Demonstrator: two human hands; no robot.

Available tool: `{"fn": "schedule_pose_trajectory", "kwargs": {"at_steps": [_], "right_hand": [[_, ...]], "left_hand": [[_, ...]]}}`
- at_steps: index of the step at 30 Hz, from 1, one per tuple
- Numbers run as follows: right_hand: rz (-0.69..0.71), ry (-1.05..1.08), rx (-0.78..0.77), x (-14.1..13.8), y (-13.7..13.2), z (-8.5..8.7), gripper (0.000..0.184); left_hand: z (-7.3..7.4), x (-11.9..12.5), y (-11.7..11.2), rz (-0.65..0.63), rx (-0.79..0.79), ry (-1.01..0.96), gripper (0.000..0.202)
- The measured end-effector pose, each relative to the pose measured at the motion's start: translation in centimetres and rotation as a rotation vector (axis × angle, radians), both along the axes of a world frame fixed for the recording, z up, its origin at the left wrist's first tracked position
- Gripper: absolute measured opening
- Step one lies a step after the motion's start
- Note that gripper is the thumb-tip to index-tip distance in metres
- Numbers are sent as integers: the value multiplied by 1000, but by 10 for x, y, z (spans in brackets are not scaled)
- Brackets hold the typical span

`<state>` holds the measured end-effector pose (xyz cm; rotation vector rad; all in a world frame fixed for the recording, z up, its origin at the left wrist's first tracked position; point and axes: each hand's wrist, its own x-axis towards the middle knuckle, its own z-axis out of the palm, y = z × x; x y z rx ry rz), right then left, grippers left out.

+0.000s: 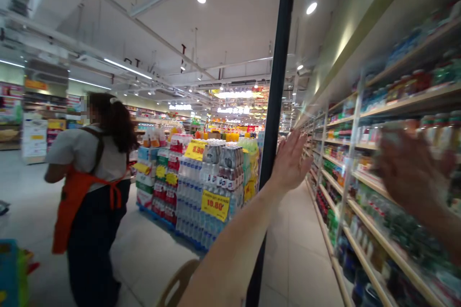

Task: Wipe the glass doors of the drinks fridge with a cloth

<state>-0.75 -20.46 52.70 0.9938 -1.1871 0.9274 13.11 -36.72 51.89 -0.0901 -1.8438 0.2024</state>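
My left hand (291,160) is stretched out ahead with its fingers extended. It lies against or just in front of what looks like a glass pane, beside a tall, dark upright frame (277,81). My right hand (410,168) is raised at the right, before shelves of bottles (414,84). Motion smears it, and a pale patch near its fingers is too blurred to name. Whether its fingers grip anything does not show.
A person in an orange apron (77,206) stands at the left, facing away. Behind them are stacked packs of bottled drinks (194,192) with yellow price signs (215,205). A blue and green plastic item (10,273) is at the lower left; tiled floor (154,254) lies between.
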Motion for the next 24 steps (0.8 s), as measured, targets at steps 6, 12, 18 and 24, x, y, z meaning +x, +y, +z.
{"fn": "schedule_pose_trajectory", "kwargs": {"at_steps": [6, 12, 18, 24], "right_hand": [[-128, -27, -90, -25, 41, 17, 53], [-442, 88, 282, -17, 34, 25, 48], [-452, -453, -337, -59, 107, 48, 57], [-526, 18, 298, -22, 44, 37, 56]], "left_hand": [[-2, -11, -1, 120, -79, 85, 54], [1, -20, -7, 152, -154, 188, 56], [3, -18, -5, 187, -172, 200, 57], [3, -22, -9, 161, -187, 230, 60]]}}
